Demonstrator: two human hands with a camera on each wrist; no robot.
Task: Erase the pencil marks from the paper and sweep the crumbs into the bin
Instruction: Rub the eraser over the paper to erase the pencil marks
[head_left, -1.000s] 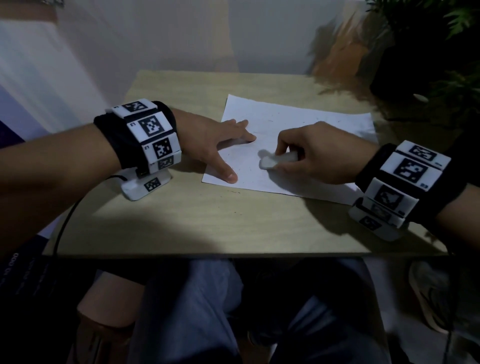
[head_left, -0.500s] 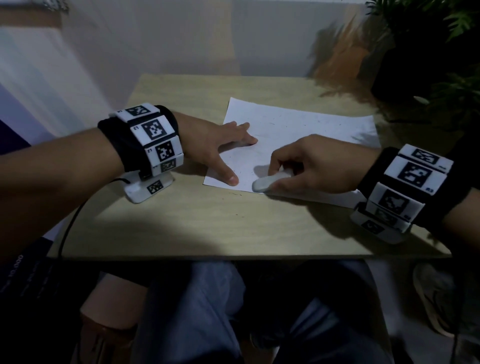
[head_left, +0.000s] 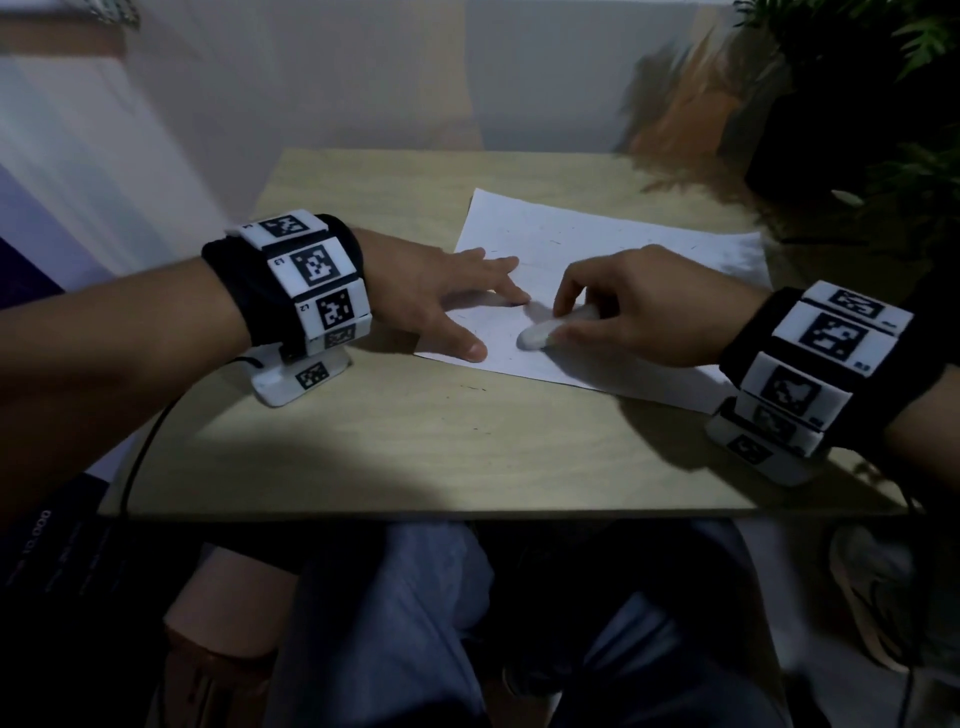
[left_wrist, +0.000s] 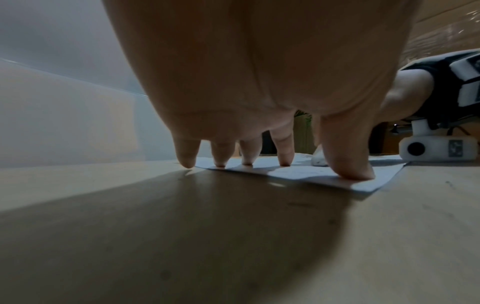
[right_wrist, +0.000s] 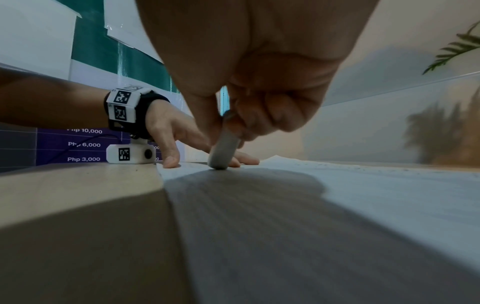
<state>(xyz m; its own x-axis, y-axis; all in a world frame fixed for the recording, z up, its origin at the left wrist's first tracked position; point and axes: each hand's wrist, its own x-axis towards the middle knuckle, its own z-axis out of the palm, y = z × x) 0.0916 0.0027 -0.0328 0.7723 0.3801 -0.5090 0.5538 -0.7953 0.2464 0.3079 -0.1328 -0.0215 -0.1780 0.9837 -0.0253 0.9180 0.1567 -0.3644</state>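
Observation:
A white sheet of paper (head_left: 613, 249) with faint pencil marks lies on the wooden table (head_left: 415, 457). My left hand (head_left: 447, 296) is spread flat, its fingertips (left_wrist: 284, 162) and thumb pressing the paper's left corner down. My right hand (head_left: 628, 306) pinches a white eraser (head_left: 540, 332) between thumb and fingers, its tip touching the paper (right_wrist: 363, 185) just right of the left thumb. In the right wrist view the eraser (right_wrist: 224, 152) stands almost upright on the sheet. Small dark crumbs (right_wrist: 337, 164) lie scattered on the paper. No bin is in view.
A potted plant (head_left: 852, 104) stands at the table's far right corner. A pale wall runs behind the table. A few dark specks (head_left: 475, 388) lie on the bare wood near the paper's front edge. My knees (head_left: 415, 623) are under the front edge.
The right hand with the eraser slid toward me and left along the paper, then back up a little. The left hand stayed pressed on the paper's left corner.

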